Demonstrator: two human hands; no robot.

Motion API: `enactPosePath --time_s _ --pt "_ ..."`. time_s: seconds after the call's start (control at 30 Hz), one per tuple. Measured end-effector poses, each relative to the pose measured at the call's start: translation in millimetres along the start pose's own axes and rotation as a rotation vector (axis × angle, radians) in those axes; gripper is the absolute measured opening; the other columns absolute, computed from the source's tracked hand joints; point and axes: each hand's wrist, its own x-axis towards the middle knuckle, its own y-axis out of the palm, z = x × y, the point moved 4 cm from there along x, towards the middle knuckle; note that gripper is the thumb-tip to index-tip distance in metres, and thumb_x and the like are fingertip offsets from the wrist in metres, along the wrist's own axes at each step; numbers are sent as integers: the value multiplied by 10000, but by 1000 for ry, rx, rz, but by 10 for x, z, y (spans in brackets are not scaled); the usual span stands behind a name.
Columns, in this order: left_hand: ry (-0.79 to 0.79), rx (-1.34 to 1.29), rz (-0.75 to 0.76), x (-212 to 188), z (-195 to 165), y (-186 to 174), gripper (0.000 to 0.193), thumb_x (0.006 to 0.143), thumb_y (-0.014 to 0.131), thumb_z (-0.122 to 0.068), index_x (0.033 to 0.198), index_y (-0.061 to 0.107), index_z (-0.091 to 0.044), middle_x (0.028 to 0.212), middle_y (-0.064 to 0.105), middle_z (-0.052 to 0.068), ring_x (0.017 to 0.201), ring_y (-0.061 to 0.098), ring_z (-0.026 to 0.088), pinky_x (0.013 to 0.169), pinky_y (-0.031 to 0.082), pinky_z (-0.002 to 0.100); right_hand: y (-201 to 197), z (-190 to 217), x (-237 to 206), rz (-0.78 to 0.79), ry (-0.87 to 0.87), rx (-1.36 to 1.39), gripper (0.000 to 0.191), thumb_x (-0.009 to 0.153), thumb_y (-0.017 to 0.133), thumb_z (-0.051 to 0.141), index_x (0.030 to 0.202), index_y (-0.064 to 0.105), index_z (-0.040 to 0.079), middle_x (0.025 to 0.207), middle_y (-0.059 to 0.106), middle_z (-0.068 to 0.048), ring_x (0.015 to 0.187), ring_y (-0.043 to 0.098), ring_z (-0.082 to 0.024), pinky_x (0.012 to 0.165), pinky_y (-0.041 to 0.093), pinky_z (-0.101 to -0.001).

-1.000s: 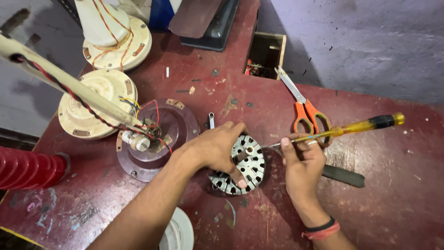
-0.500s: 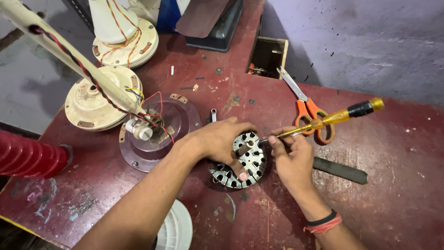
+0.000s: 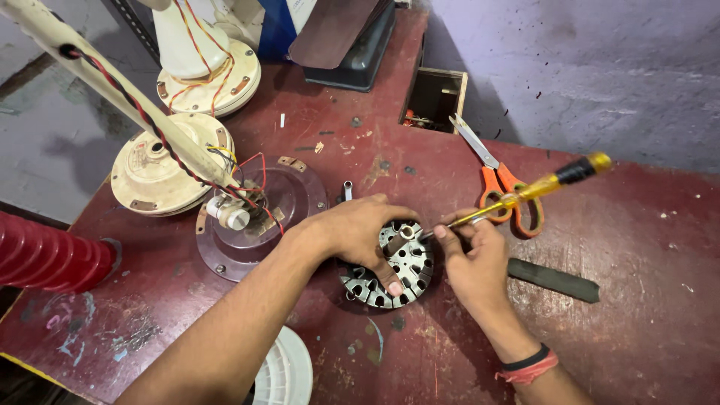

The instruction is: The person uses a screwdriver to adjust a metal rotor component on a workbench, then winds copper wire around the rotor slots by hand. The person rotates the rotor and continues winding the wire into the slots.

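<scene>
Pressing left hand (image 3: 360,229) grip on slotted rotor (image 3: 390,266); right hand (image 3: 472,255) clamps screwdriver (image 3: 525,193); scissors (image 3: 499,180) near.

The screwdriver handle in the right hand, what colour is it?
The screwdriver handle is clear yellow with a black band, seen in the head view.
</scene>
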Motion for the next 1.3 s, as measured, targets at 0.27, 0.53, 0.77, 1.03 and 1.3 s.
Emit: enactPosePath --time_s 0.27,0.53,0.77,1.03,1.3 --pt "0 -6 -13 72 -30 3 1177 376 957 -532 1438 554 -223 1238 622 119 1188 601 336 994 485 445 -62 48 35 -12 20 -13 123 935 672 -19 1052 638 -5 930 747 -74 864 674 -88 727 504 -215" --pt "-10 2 2 134 -71 34 1163 387 957 -528 1436 550 -233 1240 620 117 1188 598 335 996 482 442 -117 -23 48 11 12 -4 117 934 671 -25 1042 642 10 919 733 -56 841 660 -74 717 504 -199" --pt "6 -8 -10 159 -76 42 1159 385 962 -520 1429 555 -226 1248 619 116 1196 596 332 1003 481 435 -144 -20 39 -27 -1 60 93 970 651 -23 1053 635 14 894 716 -50 748 612 -70 638 478 -211" --pt "3 -17 -11 169 -68 35 1152 384 958 -519 1427 560 -234 1244 628 109 1193 605 328 999 485 432 -117 -27 57 51 17 -31 106 964 655 -30 1060 642 11 918 743 -62 778 617 -84 653 453 -219" --pt "6 -16 -7 172 -82 13 1144 375 960 -509 1420 569 -256 1232 630 113 1175 610 334 981 493 441 -107 -8 70 48 -32 48 108 951 639 -38 1050 640 4 944 740 -51 870 663 -56 749 501 -194"
